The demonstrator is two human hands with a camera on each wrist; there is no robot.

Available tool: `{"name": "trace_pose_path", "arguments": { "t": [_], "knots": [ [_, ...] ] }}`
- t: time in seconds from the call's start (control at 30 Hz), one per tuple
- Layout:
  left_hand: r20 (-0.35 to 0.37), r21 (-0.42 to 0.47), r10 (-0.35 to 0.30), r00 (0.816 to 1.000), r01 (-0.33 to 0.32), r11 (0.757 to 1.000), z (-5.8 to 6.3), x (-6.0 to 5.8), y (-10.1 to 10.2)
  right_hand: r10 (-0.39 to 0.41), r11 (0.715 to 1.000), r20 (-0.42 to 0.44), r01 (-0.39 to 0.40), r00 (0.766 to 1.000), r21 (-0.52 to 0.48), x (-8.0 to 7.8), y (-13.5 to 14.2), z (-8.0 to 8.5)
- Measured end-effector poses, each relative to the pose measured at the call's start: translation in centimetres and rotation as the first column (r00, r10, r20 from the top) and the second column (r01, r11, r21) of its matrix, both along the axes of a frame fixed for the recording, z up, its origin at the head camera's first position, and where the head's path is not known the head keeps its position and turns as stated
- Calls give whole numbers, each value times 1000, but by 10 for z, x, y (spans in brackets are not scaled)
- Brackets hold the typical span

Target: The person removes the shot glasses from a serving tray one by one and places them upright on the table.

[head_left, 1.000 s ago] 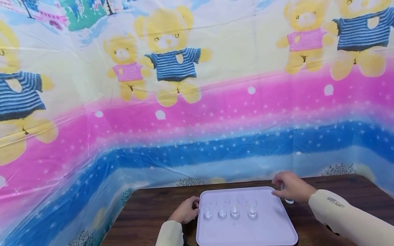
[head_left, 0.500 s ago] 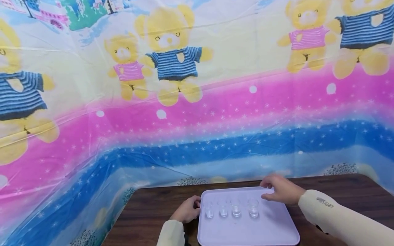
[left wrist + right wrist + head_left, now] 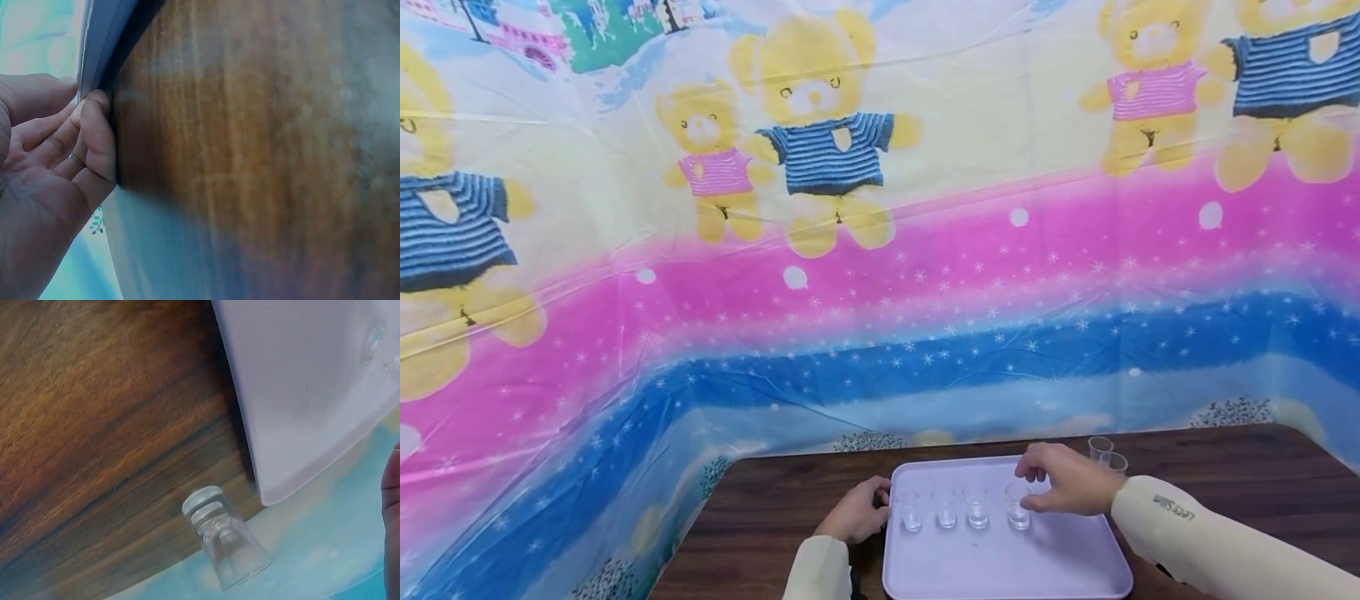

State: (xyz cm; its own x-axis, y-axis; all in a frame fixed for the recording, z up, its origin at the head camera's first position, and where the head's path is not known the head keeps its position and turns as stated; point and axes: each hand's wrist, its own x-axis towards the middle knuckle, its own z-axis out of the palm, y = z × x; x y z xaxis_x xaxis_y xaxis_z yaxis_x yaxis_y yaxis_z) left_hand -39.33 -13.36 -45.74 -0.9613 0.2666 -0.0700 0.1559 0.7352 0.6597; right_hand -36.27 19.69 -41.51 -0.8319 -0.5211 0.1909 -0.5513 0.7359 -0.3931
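A pale lilac tray point(image 3: 1000, 562) lies on the dark wooden table, with several small clear shot glasses in a row across it. My left hand point(image 3: 853, 510) holds the tray's left edge; in the left wrist view its thumb lies along one side of the rim point(image 3: 103, 44) and curled fingers on the other. Above the tray's right half, my right hand point(image 3: 1071, 479) has thumb and fingers spread apart at the rim of the rightmost shot glass point(image 3: 1018, 518). Only a sliver of this hand shows at the right border of the right wrist view.
Beyond the tray's right side, clear shot glasses point(image 3: 1101, 450) stand on the table, partly behind the right hand; the right wrist view shows glass point(image 3: 231, 547) there too. A bear-printed cloth point(image 3: 940, 275) hangs behind the wooden table point(image 3: 775, 500).
My right hand has moved left from beside the glasses off the tray to the rightmost glass on it, uncovering those behind. The left hand keeps its hold on the tray.
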Motion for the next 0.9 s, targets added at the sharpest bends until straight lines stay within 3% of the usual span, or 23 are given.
{"name": "trace_pose_path", "arguments": {
  "t": [0.2, 0.43, 0.9],
  "knots": [
    [-6, -6, 0, 1000, -1, 1000, 2, 1, 0, 45, 999, -39, -45, 998, -3, 1, -5, -3],
    [-8, -1, -25, 1000, 25, 1000, 1, 0, -1, 18, 1000, -86, -17, 996, 7, 2, -5, -5],
    [-12, -10, -26, 1000, 26, 1000, 1, 0, 0, -57, 998, -107, 58, 993, 1, 8, 37, 15]
  ]
}}
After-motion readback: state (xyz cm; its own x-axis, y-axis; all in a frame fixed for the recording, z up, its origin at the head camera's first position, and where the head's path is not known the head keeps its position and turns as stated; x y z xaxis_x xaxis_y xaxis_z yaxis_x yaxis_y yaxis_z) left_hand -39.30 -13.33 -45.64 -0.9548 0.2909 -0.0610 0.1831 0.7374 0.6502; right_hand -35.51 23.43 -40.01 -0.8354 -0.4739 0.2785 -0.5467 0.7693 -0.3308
